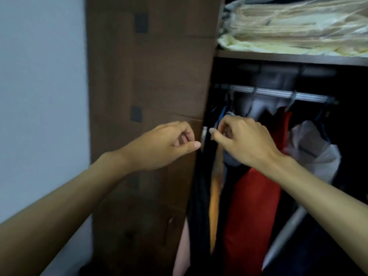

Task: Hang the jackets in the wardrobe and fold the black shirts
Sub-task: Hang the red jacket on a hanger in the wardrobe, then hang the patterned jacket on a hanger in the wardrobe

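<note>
The open wardrobe has a metal rail [278, 94] with several garments hanging from it. My right hand [245, 140] is just below the rail, its fingers curled round the grey hook of a hanger [230, 114]. A black jacket [201, 196] hangs down from that hanger at the left end of the row. My left hand [165, 144] is beside the jacket's upper edge with curled fingers, its thumb tip next to a small silver part [204, 135]. Whether it pinches the fabric is hidden. A red garment [251, 206] hangs under my right wrist.
The brown wardrobe door [147, 96] stands open at the left against a pale wall [39, 96]. An orange garment [215, 196] and a white one [312, 148] hang on the rail. Cream bedding [294, 26] fills the shelf above.
</note>
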Demonstrator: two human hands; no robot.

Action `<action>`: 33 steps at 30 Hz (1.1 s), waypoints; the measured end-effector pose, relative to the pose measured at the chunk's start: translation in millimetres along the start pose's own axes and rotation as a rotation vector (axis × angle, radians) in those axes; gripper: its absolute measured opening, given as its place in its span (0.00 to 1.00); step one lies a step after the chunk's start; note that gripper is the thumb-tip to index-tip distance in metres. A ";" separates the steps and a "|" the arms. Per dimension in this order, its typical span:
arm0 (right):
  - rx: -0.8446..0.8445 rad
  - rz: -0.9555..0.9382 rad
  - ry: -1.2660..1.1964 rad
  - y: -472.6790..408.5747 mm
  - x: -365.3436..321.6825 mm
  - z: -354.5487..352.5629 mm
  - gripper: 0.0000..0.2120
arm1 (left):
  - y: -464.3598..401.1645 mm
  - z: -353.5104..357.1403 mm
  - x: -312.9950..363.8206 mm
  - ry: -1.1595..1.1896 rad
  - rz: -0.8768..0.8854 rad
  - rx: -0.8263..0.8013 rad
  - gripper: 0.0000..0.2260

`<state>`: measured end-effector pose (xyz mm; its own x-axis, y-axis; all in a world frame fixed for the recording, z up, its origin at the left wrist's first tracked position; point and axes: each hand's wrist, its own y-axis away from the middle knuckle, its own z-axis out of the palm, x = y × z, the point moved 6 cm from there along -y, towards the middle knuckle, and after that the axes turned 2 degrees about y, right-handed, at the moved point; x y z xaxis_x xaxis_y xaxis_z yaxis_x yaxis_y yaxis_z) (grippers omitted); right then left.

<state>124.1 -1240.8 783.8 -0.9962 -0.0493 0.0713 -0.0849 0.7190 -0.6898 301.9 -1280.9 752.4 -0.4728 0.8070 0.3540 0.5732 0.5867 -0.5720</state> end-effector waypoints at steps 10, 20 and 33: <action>-0.319 -0.683 -0.380 66.3 -332.6 52.4 0.15 | 312.9 -140.4 -89.7 -0.230 -0.770 0.201 0.12; -0.513 -1.388 -0.608 260.8 -603.3 24.9 0.19 | 667.1 -181.1 54.5 -0.496 -1.613 0.428 0.12; -0.545 -2.329 -0.815 694.1 -613.7 -191.6 0.17 | 901.4 66.0 540.7 -0.443 -2.677 0.862 0.11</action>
<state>679.9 -578.7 399.2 0.7547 -0.6345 -0.1671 -0.6093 -0.7722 0.1804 518.9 -320.1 379.3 0.5010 -0.8071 0.3122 -0.8572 -0.4131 0.3076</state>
